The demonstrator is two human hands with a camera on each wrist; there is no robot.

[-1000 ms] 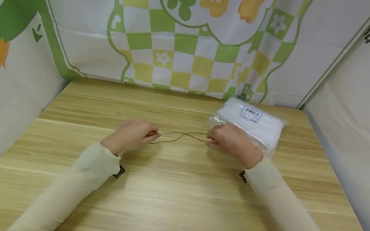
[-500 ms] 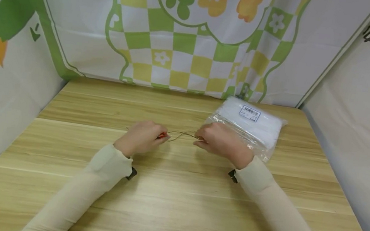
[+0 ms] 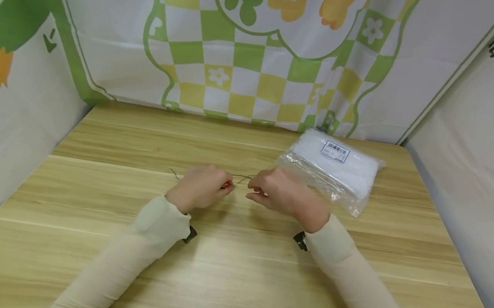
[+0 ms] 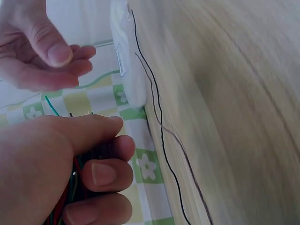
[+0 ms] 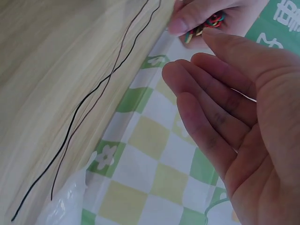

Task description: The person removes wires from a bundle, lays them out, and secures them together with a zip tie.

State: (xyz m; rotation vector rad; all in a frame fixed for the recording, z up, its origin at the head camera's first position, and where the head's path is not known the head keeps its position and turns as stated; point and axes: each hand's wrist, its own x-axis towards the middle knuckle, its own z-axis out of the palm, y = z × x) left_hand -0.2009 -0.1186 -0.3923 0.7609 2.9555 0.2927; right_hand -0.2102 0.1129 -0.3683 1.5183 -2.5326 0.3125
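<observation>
My left hand [image 3: 202, 187] grips a bundle of thin coloured wires [image 5: 216, 19], with red, green, yellow and black strands showing between its curled fingers. A black wire [image 4: 162, 136] and a brown wire [image 4: 190, 166] lie loose on the table beneath the hands and cross each other. My right hand [image 3: 281, 192] hovers just right of the left one. In the right wrist view its fingers are relaxed and slightly bent, with nothing between them. Most of the bundle is hidden inside the left hand.
A clear plastic bag [image 3: 335, 160] of white contents with a barcode label lies behind and right of my right hand. The wooden table [image 3: 232, 266] backs onto a checkered cloth [image 3: 244, 70], with cloth walls at both sides.
Both hands have moved toward each other over the crossed wires. My right hand has moved left, away from the bag, and its thumb and fingers now stand apart.
</observation>
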